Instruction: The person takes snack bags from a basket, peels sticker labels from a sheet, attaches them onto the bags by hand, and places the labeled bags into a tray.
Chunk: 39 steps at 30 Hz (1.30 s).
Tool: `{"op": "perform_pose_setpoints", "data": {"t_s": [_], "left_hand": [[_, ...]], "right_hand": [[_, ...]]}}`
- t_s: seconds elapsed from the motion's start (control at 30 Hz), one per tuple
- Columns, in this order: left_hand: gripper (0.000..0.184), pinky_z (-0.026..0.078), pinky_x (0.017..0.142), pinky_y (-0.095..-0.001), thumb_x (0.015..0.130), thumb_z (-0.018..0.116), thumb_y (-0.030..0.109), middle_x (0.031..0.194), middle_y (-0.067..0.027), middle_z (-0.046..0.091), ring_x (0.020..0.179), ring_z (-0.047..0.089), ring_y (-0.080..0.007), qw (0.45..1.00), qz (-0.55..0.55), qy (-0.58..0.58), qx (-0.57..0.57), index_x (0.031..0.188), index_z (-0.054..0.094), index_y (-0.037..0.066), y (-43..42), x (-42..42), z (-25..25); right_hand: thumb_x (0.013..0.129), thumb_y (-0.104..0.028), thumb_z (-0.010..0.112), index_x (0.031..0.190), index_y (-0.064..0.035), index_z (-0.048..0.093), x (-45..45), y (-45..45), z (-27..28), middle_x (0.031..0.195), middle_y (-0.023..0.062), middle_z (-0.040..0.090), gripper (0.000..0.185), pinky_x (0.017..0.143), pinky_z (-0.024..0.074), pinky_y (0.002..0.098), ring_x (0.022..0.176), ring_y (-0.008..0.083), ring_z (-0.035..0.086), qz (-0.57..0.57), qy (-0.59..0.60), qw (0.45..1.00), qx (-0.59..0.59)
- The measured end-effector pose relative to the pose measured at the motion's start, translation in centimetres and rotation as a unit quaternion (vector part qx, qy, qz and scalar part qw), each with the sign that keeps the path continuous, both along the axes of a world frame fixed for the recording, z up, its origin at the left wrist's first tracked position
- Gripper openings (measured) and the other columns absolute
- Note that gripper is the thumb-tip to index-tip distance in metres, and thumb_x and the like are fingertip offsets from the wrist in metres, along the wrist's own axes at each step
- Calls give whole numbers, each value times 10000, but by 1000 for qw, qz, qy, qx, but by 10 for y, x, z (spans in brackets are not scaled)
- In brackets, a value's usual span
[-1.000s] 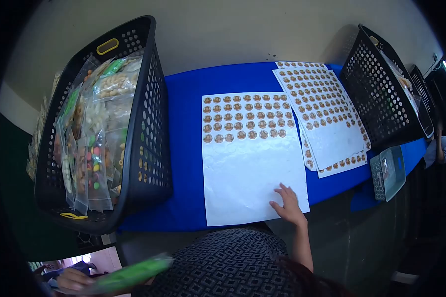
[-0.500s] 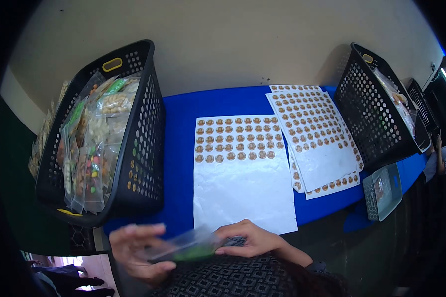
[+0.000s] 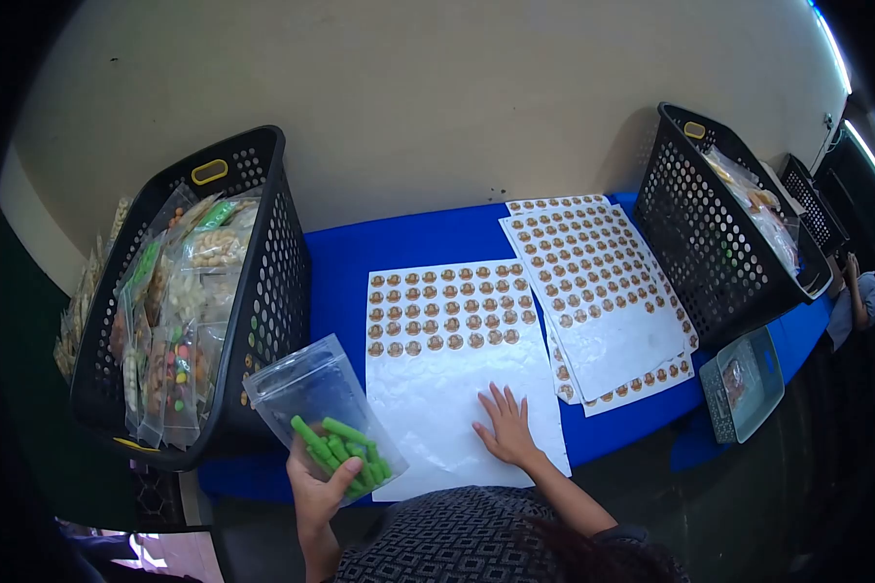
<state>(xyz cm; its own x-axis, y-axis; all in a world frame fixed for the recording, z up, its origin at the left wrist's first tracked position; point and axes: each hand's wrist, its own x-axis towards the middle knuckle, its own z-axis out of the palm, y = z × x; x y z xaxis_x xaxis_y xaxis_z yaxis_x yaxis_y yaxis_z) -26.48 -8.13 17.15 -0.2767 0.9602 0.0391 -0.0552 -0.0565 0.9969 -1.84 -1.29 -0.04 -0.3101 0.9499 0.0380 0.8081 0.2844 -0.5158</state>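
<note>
Head camera, looking down at the blue-covered desk (image 3: 345,238), shows the hands parted: half a second ago both are at the clear pouch (image 3: 301,384) low by the near edge, and now the left hand (image 3: 318,486) alone has it. That grip is closed, thumb across the front and the other fingers hidden behind the lower part, where green sticks (image 3: 335,452) gather. The pouch tilts over the desk's near edge, left of the middle, its zip end pointing up and left and its lower right side overlapping the edge of the sticker sheet (image 3: 437,389) in view. The right hand (image 3: 506,432) has nothing in its grasp; its fingers are spread, palm down, on or just above the blank lower part of that sheet; whether it presses cannot be told. For the work in hand, this seems to leave the pouch presented by one hand and the other free among the stickers (image 3: 450,308); none shows on the pouch's facing side. More sheets (image 3: 617,355) lie stacked to the right, reaching toward the far edge. A basket (image 3: 287,243) of filled bags (image 3: 199,282) stands at the desk's left end, another basket (image 3: 695,253) toward the right end, with a small green bin (image 3: 768,389) near the right part of the near edge.
</note>
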Motion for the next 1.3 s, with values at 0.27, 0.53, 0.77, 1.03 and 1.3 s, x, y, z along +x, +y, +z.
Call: {"op": "perform_pose_setpoints", "data": {"t_s": [0.27,0.53,0.77,1.03,1.3], "left_hand": [[466,427,730,-266,621,700,93,859,-77,528,788,529,-136,999,10,-39,8,987,439,-29,-3,-2,-6],[562,429,738,-273,602,731,178,890,-69,510,804,526,-145,998,-28,-59,2,1025,414,-13,-4,2,-7],[491,431,730,-275,608,715,75,863,-83,528,791,531,-146,995,-29,-100,15,995,428,-21,-9,4,-4],[515,434,741,-279,616,716,95,885,-88,520,814,530,-154,992,-38,-119,8,1014,413,-24,-2,7,-12],[448,398,801,-283,796,551,297,977,-137,507,908,503,-177,981,-130,-147,0,1062,407,-33,8,18,-19]], "right_hand": [[773,-329,526,1152,-94,442,25,15,-22,1272,140,332,453,954,154,522,1175,319,295,52,17,998,-33],[646,-162,663,838,19,579,35,155,-54,782,161,526,277,696,408,355,768,286,504,-324,155,924,131],[580,-157,679,602,-2,592,23,170,-58,644,161,567,179,628,441,366,650,287,549,-400,151,901,77],[767,-241,557,899,-46,556,27,153,26,903,52,561,235,773,416,358,841,172,518,-277,482,775,-300],[719,6,612,780,-19,496,-32,12,184,739,51,555,134,689,447,241,726,108,546,32,624,766,-150]]}}
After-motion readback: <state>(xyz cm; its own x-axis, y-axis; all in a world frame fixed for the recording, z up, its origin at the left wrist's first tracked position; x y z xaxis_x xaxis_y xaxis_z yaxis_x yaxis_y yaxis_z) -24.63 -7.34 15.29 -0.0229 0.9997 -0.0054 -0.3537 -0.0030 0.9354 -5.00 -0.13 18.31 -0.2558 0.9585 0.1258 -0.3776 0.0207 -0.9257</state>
